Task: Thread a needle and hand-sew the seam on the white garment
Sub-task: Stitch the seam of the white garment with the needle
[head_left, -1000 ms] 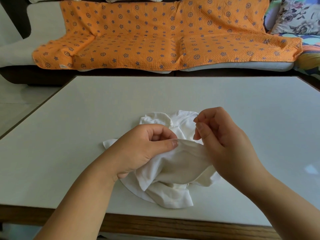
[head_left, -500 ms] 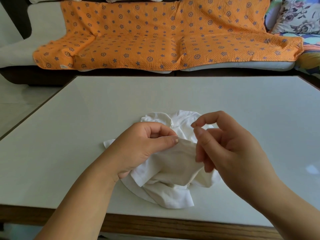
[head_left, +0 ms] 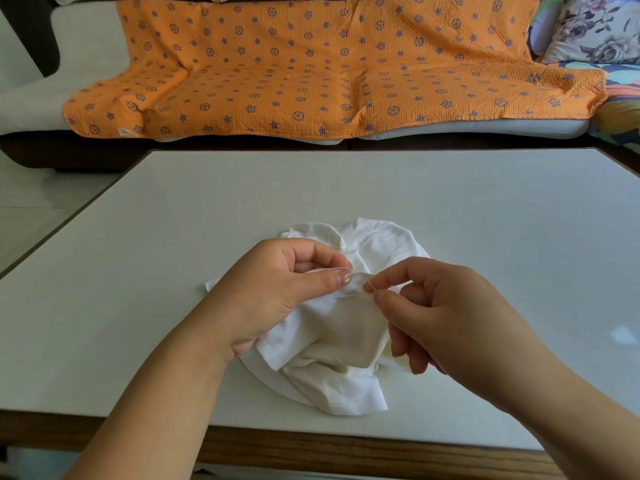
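Head camera view: a person's two bare hands work on a crumpled white garment point(head_left: 339, 344) lying on a pale tabletop point(head_left: 166, 244), close to its wooden front edge point(head_left: 311, 452) and roughly midway across it. The left hand point(head_left: 277, 296) pinches a raised fold of the cloth between thumb and forefinger, its other fingers curled into the palm, and holds that fold lifted off the table while the rest of the garment spreads beneath both wrists. Just beside it, the right hand point(head_left: 450, 313) grips a thin needle point(head_left: 368, 285) between thumb and forefinger tips, the needle's end at the fold next to the left thumbnail; whether the point has entered the cloth cannot be told. A faint pale thread point(head_left: 329, 269) runs along the top of the left thumb towards the needle. The right hand's remaining fingers hang loosely curled above the fabric. Beyond the table stands a light-coloured sofa point(head_left: 86, 39) draped with an orange blanket point(head_left: 311, 74) patterned in blue stars and circles, with a floral cushion point(head_left: 595, 26) at the far right.
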Available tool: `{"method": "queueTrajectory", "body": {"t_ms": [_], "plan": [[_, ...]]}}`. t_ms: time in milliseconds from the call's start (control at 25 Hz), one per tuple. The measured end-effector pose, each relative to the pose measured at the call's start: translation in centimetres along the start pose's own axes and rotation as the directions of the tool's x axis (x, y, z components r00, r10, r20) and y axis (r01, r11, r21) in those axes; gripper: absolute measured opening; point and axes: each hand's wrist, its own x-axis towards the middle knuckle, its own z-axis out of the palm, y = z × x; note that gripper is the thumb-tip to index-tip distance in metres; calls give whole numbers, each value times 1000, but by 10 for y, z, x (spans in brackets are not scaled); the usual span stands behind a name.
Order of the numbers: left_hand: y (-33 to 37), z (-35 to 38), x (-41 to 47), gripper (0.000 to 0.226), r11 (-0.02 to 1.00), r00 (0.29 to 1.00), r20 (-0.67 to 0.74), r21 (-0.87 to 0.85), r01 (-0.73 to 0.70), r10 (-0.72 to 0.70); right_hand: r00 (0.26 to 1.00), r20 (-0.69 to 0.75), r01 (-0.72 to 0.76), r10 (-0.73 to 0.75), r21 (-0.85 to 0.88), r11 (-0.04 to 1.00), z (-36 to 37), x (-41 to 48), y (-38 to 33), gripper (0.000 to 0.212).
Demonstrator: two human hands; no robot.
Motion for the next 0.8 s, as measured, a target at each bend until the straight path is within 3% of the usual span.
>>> {"method": "queueTrajectory", "body": {"t_ms": [800], "plan": [[0,2,-1,5,999,1000,15,22,-28,27,1000,-3,1,-1,-35,999,3,2,2,15]]}}
